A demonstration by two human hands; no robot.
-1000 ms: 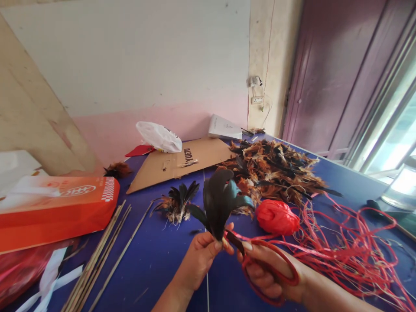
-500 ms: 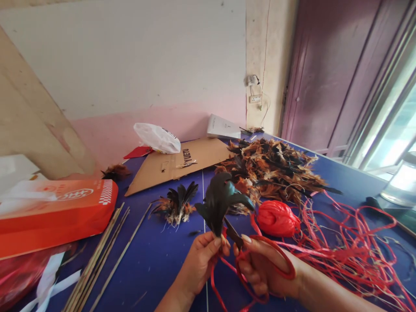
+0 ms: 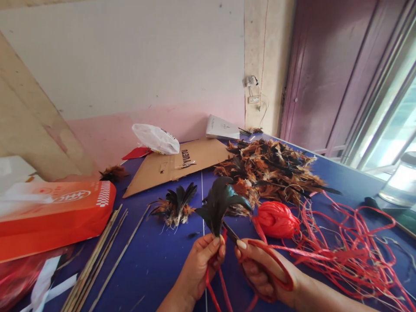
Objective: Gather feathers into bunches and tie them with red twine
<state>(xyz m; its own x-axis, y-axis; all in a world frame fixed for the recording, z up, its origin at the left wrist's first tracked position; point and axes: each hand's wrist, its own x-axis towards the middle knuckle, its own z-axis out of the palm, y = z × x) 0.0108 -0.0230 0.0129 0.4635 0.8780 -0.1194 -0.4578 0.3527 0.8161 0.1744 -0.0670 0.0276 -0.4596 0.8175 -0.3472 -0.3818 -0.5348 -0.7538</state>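
Observation:
My left hand [image 3: 204, 259] pinches the base of a bundle of glossy black feathers [image 3: 217, 206], which stands upright above my fingers. Red plastic string [image 3: 210, 289] hangs down from that grip. In my right hand [image 3: 258, 264] is a pair of scissors [image 3: 276, 255] with red handles, held around the palm. Their dark blades look closed and point up and left, close beside the feathers' base. Just behind, a ball of red string [image 3: 277, 219] rests on the blue table [image 3: 156, 268]. To the left lies a small cluster of black and brown feathers [image 3: 175, 206].
A large heap of brown and black feathers [image 3: 273, 169] covers the back right, near a flat cardboard sheet [image 3: 169, 169]. Tangled red string [image 3: 347, 242] spreads at right. Thin sticks [image 3: 97, 255] and an orange bag [image 3: 65, 221] lie left. A clear jar [image 3: 399, 182] stands far right.
The scissors have drawn slightly away from the feathers, and their blades look more closed. The string below my left hand hangs differently, with a strand now further left. The feathers stay in my left hand.

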